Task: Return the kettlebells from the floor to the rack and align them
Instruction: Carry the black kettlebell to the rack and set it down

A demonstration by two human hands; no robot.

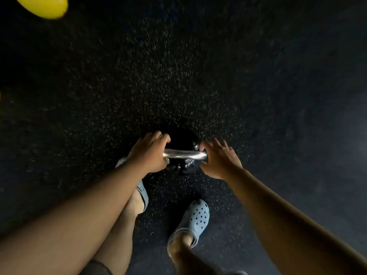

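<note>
Two bare hands reach down to a black kettlebell [182, 153] on the dark speckled floor [198, 76]. The left hand [149, 153] is closed around the left end of the shiny metal handle [184, 154]. The right hand [217, 158] is at the handle's right end with fingers spread and only partly curled, touching it but not yet wrapped around it. The kettlebell sits directly between the hands, just ahead of two feet in pale blue clogs, the right clog [191, 221] nearer the viewer and the left clog [142, 192] partly hidden under the left forearm. Part of a yellow rounded object [43, 5], possibly another kettlebell, shows at the top left edge; no rack is in view. To lift well, the right hand should probably close fully before any pull, both hands sharing the weight evenly, with the load rising straight and clear of the toes.
</note>
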